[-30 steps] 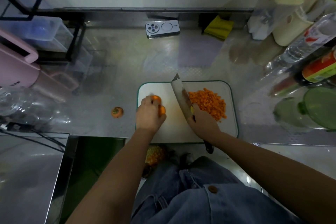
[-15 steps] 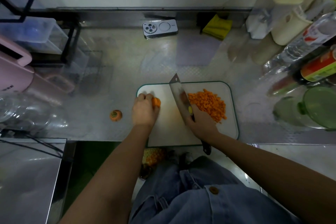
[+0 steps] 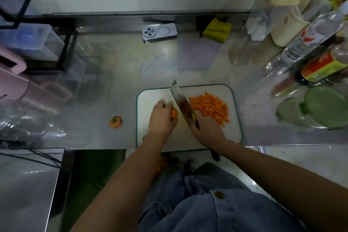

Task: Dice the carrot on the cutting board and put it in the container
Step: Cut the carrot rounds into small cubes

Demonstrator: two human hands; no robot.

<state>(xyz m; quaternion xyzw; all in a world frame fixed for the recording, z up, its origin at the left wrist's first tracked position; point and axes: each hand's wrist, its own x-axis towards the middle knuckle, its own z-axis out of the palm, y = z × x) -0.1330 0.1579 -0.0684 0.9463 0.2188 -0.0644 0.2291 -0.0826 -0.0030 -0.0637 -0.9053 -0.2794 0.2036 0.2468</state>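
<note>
A white cutting board [image 3: 150, 96] with a green rim lies on the steel counter. My left hand [image 3: 162, 118] holds a short carrot piece [image 3: 174, 113] down on the board's left half. My right hand [image 3: 205, 128] grips a cleaver [image 3: 181, 102] whose blade stands just right of that piece, tip pointing away from me. A heap of diced carrot [image 3: 210, 107] sits on the board's right half. A clear container with a green lid [image 3: 323, 107] stands to the right of the board.
A cut carrot top [image 3: 115, 122] lies on the counter left of the board. A phone [image 3: 159, 32] and a yellow cloth [image 3: 216, 28] sit at the back. Bottles [image 3: 320, 62] crowd the right side, a pink appliance [image 3: 11, 81] the left.
My left hand shifted the carrot piece left and farther from me, then a little back toward the blade. The cleaver stayed near the board's middle beside it.
</note>
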